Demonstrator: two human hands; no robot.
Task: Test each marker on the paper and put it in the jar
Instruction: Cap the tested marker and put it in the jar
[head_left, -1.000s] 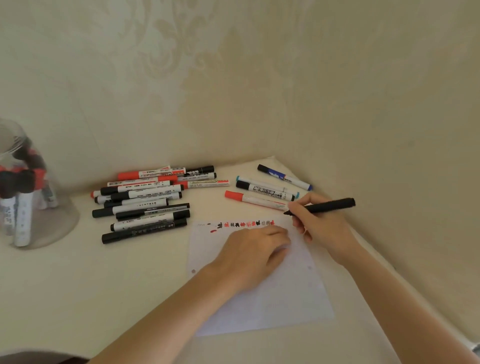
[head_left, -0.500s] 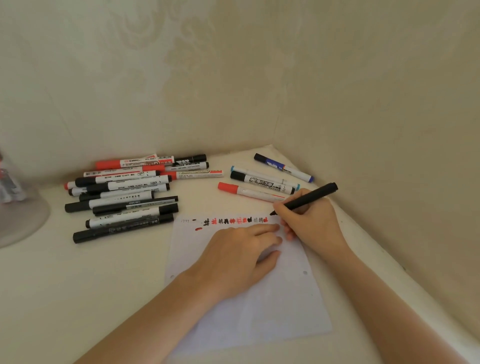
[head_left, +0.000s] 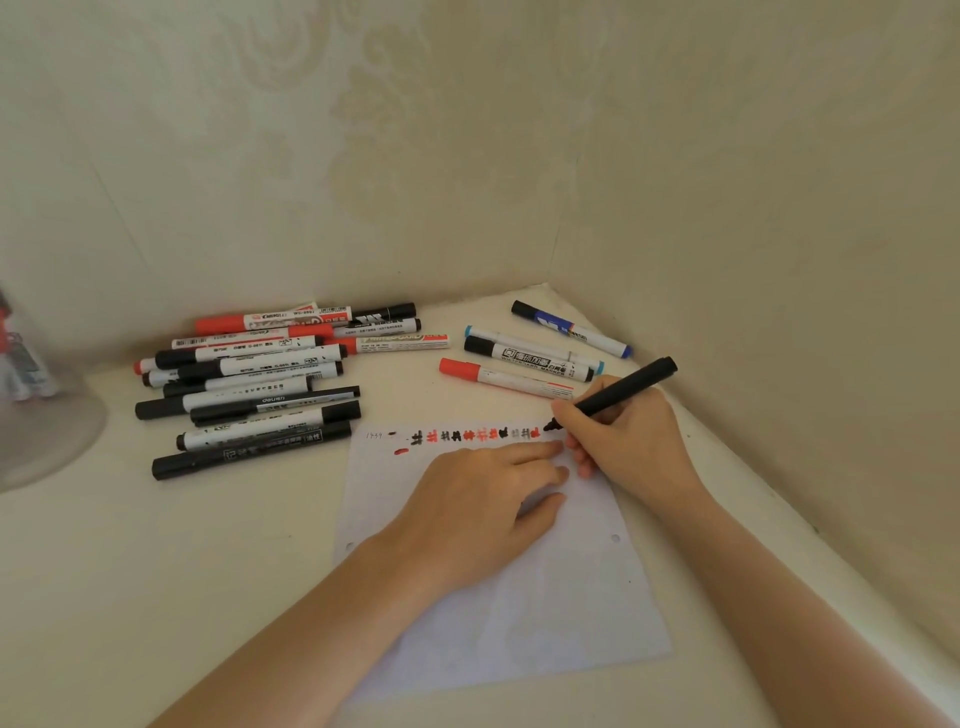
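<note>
1. A table (head_left: 156, 597) set into a wall corner holds the paper (head_left: 519, 623) at near centre, with a row of red and black test marks along its far edge.
2. The jar (head_left: 47, 415) stands at the far left edge, well apart from both hands; markers show blurred inside it.
3. The pile (head_left: 249, 384) of untested markers lies left of the paper, long axes left to right; four more (head_left: 524, 358) lie far right.
4. The left hand (head_left: 478, 514), nearer the jar, presses flat on the paper, fingers straight.
5. The right hand (head_left: 628, 441) grips a black marker (head_left: 618, 392), tip down-left at the row's right end.
</note>
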